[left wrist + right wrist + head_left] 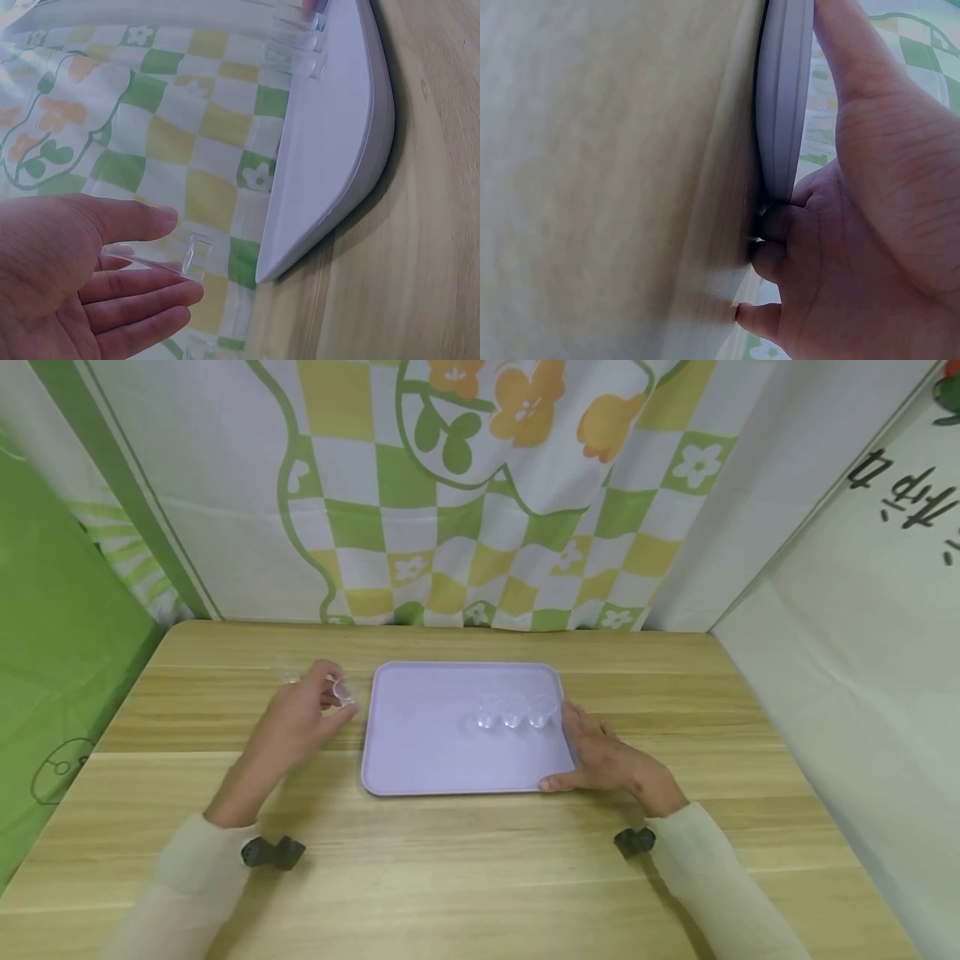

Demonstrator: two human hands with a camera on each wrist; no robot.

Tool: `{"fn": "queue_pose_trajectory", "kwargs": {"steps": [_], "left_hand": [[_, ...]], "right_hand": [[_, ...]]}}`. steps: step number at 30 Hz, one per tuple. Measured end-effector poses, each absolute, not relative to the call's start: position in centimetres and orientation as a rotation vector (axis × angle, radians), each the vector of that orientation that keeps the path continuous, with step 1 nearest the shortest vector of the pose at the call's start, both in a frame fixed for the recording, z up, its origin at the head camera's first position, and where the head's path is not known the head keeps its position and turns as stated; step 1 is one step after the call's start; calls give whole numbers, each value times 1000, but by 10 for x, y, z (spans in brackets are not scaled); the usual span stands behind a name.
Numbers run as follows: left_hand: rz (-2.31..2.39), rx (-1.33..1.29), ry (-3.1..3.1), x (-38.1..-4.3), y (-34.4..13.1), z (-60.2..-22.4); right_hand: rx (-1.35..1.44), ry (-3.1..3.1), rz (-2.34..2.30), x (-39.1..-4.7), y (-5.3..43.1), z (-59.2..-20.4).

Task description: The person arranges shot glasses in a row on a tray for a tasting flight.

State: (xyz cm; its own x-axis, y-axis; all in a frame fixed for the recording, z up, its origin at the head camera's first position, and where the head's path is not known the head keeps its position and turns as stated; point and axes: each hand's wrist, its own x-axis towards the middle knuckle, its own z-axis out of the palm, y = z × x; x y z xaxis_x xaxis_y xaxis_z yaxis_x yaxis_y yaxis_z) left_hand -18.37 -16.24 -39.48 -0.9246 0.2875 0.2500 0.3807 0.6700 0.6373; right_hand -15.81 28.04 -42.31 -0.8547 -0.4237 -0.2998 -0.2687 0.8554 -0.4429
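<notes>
Between the thumb and fingers of my left hand (296, 714) is a small clear cup (344, 691), held above the table just left of the tray. The left wrist view shows the same cup (196, 256) tilted near the fingertips. A light purple tray (420, 739) lies flat on the table. On its right half, three clear cups (512, 717) stand in a row. My right hand (607, 760) holds the tray's front right corner, thumb at the front rim and fingers along the right side. Up close, the fingers (780, 225) bend against the tray's edge (784, 112).
Another clear cup (287, 675) is on the table behind my left hand, partly hidden by it. The wooden table (450, 877) ends at a checked, flowered curtain (480, 527) at the back. A white wall sheet (862, 652) hangs on the right, a green one (60, 635) on the left.
</notes>
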Motion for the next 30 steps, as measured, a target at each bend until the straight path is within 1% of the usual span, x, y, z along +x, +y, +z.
{"fn": "queue_pose_trajectory", "kwargs": {"steps": [14,30], "left_hand": [[-1133,-664,-2701,-188,-138,-410],[-1123,-738,-2703,-191,-114,-417]], "right_hand": [[-513,2635,-565,-158,280,-422],[-505,2640,-578,-158,281,-424]]}}
